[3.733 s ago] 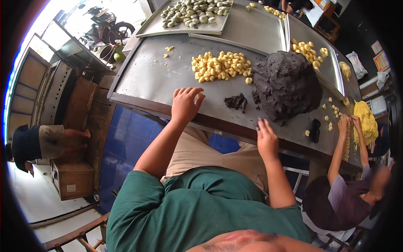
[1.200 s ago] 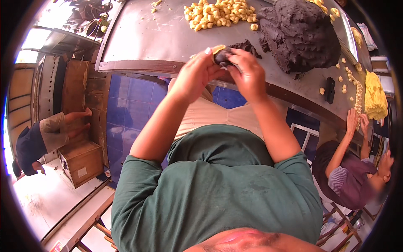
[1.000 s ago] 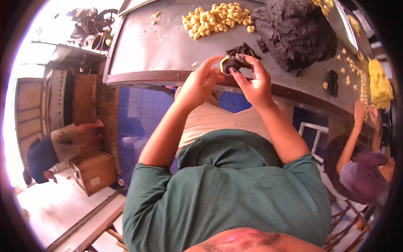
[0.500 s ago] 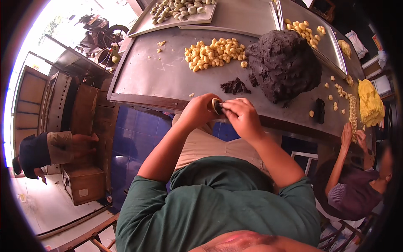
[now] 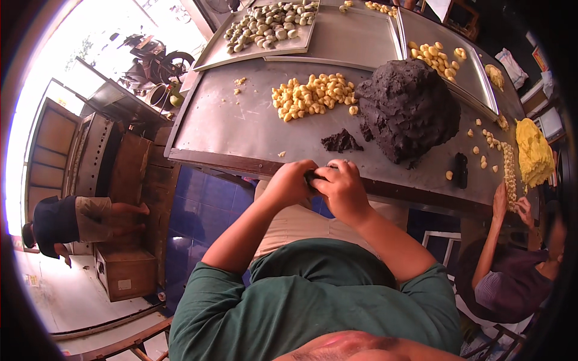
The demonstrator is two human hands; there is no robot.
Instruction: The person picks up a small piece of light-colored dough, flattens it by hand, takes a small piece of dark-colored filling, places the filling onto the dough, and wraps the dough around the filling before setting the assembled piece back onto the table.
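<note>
Just off the table's near edge, my left hand (image 5: 294, 182) and my right hand (image 5: 342, 191) meet with fingers curled. Between them is a small piece of dark dough (image 5: 311, 176), mostly hidden by the fingers. Both hands are closed on it. Beyond them on the metal table lies a small crumbly lump of dark dough (image 5: 341, 141). To its right rises a large mound of dark dough (image 5: 409, 111). A heap of small yellow dough pieces (image 5: 314, 96) lies behind the crumbly lump.
Trays line the far side, one with greenish-grey rounded pieces (image 5: 270, 27), another with yellow pieces (image 5: 435, 59). A dark roll (image 5: 460, 171) lies at right. A co-worker's hand (image 5: 500, 201) is by a row of small pieces, near yellow dough (image 5: 534, 153). Another person (image 5: 72, 222) bends at left.
My hands have drawn closer together, and the pale rim seen around the dark dough is now covered by my fingers. The whole view has shifted, so the table sits lower in it.
</note>
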